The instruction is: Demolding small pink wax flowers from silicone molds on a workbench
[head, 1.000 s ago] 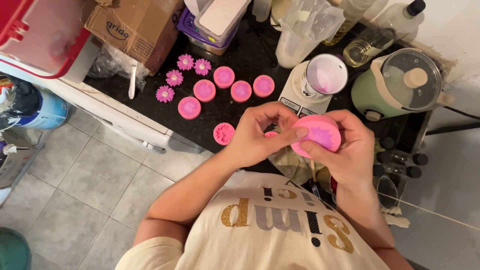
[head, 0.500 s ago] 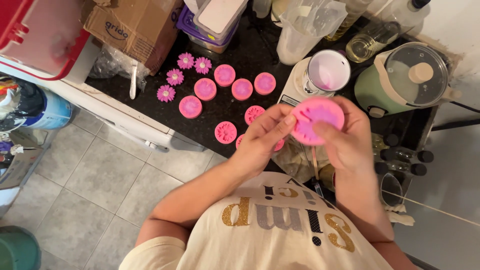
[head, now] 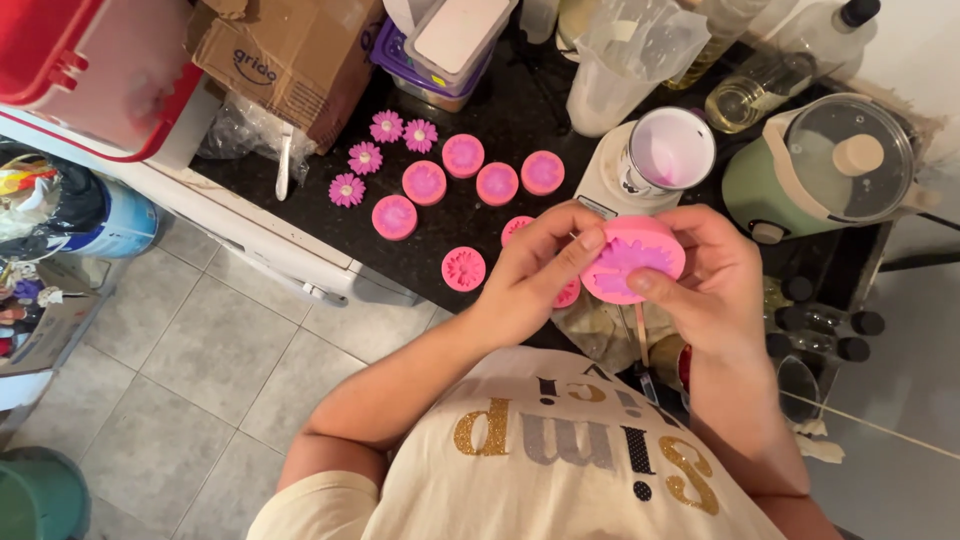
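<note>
A round pink flower mould (head: 632,260) is gripped by the left hand (head: 535,270) and right hand (head: 715,290); if flexed too sharply, the casting inside could be cracked.

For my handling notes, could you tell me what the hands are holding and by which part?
Both hands hold one round pink flower mould: the right hand grips its right rim, and the left hand pinches its left edge.
</note>
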